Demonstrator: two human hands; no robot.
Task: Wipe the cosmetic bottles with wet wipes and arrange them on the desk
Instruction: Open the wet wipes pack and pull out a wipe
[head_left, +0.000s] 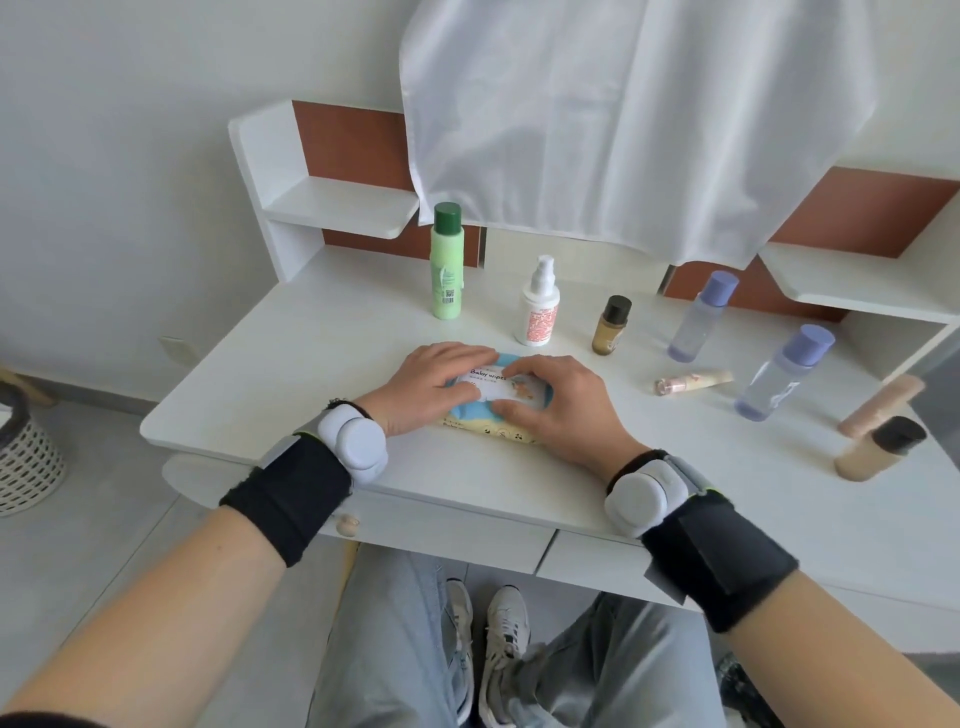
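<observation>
- Two bare hands rest on a flat blue-and-yellow pack of baby wipes (496, 410) lying near the front middle of the white desk (270, 374).
- Left hand (436, 387) lies palm down over the pack's left end, fingers spread flat and pressing, not curled around anything.
- Right hand (563, 410) covers the pack's right end; thumb and forefinger pinch at the white label flap on top, other fingers bent loosely.
- Both wrists carry black straps with rounded white sensor pods (356, 441).
- Tall light-green bottle with dark green cap (446, 262) stands upright at the back left.
- White spray bottle with red print (539, 304) stands just right of it; small amber bottle with black cap (611, 326) stands further right.
- Two clear bottles with lilac caps (702, 316) (784, 373) stand on the right, well apart from the pack.
- Slim beige tube (693, 383) lies on its side between the amber bottle and the nearer clear bottle.
- Beige bottle with black cap (880, 448) and pinkish-beige tube (880, 406) sit at the far right edge.
- White cloth (623, 114) hangs over the desk's back shelving.
</observation>
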